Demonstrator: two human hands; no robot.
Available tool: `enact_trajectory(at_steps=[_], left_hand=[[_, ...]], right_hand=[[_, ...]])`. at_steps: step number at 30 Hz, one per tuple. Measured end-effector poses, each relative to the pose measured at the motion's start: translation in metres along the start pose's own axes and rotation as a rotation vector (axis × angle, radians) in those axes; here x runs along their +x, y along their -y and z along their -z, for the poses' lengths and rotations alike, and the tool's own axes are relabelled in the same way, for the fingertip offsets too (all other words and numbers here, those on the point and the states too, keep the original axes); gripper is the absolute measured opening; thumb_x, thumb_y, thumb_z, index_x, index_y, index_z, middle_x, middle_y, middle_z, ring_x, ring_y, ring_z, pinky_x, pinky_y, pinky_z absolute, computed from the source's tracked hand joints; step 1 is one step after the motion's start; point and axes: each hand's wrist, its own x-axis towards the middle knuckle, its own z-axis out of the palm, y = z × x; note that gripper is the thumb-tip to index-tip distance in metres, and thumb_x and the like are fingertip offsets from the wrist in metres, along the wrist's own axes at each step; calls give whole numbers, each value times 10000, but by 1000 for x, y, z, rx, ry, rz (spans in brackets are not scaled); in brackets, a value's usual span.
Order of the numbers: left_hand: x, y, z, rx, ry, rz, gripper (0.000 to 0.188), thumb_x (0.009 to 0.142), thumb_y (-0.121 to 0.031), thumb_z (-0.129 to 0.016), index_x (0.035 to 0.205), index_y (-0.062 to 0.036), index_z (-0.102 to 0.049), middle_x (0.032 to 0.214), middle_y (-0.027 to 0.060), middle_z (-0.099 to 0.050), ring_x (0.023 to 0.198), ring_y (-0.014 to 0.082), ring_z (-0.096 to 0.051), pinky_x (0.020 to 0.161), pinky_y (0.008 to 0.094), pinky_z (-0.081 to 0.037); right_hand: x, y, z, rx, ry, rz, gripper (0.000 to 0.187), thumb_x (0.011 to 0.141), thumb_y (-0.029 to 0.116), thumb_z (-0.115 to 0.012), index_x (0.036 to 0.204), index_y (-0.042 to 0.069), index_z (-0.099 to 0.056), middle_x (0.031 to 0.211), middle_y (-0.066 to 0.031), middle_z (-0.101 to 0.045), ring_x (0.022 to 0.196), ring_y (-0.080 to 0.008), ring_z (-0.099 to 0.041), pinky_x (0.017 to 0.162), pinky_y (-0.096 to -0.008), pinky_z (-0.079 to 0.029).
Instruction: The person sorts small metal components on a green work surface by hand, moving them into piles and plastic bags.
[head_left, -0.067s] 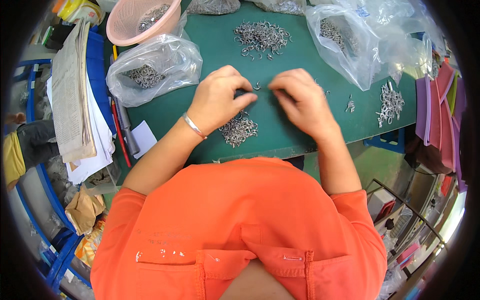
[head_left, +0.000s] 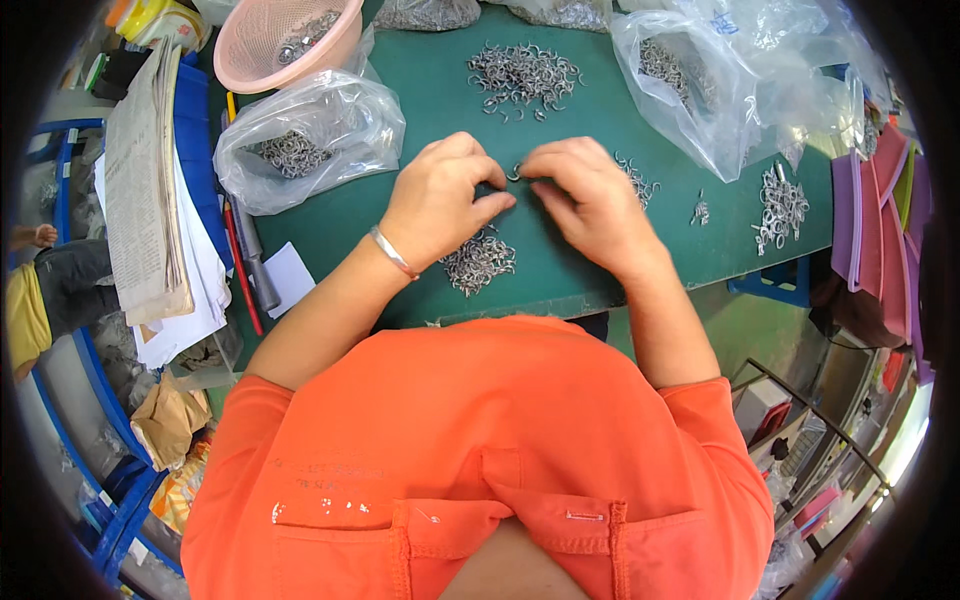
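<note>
My left hand (head_left: 445,195) is over the green tabletop, its fingers curled and its thumb close beneath the forefinger. What lies inside that curl is hidden. Facing it, my right hand (head_left: 592,205) is bent with a gap between thumb and forefinger. A small curved metal piece (head_left: 515,173) lies between the two hands, right by the right forefinger's tip. A pile of small metal pieces (head_left: 480,263) sits just below my left hand. More curved metal pieces (head_left: 638,180) lie partly behind my right hand.
A larger heap of metal hooks (head_left: 522,78) lies farther back. Clear plastic bags (head_left: 345,125) and a pink basket (head_left: 235,50) hold more pieces. On the right is a pile of longer links (head_left: 780,210). Pens (head_left: 243,265) and stacked papers (head_left: 150,190) line the left.
My right hand has shifted slightly left and down, bringing its forefinger up to the small curved piece and uncovering more of the pieces behind it. My left hand has barely moved.
</note>
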Motion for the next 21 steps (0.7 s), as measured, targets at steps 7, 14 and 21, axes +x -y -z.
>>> enact_trajectory(at_steps=[7, 14, 21], left_hand=[[-3, 2, 7, -46, -7, 25, 81, 820, -38, -739, 876, -29, -681, 835, 70, -626, 710, 190, -634, 640, 305, -509], [-7, -6, 15, -380, 51, 278, 83, 880, 11, -680, 962, 4, -671, 897, 52, -714, 800, 100, -684, 732, 241, -553], [-10, -5, 18, -357, 38, 309, 82, 889, 17, -667, 971, 9, -671, 896, 64, -725, 821, 99, -696, 733, 235, -556]], right_hand=[[2, -5, -12, 40, 20, -140, 146, 808, -13, -683, 941, 37, -652, 884, -116, -648, 880, -324, -635, 775, -396, -519], [-2, 7, -7, 182, 0, -344, 162, 830, -31, -672, 984, 20, -673, 946, -130, -690, 839, -286, -695, 728, -354, -556], [0, 6, 1, 140, 4, -342, 167, 828, -39, -652, 982, 24, -664, 923, -140, -681, 853, -317, -682, 747, -374, -549]])
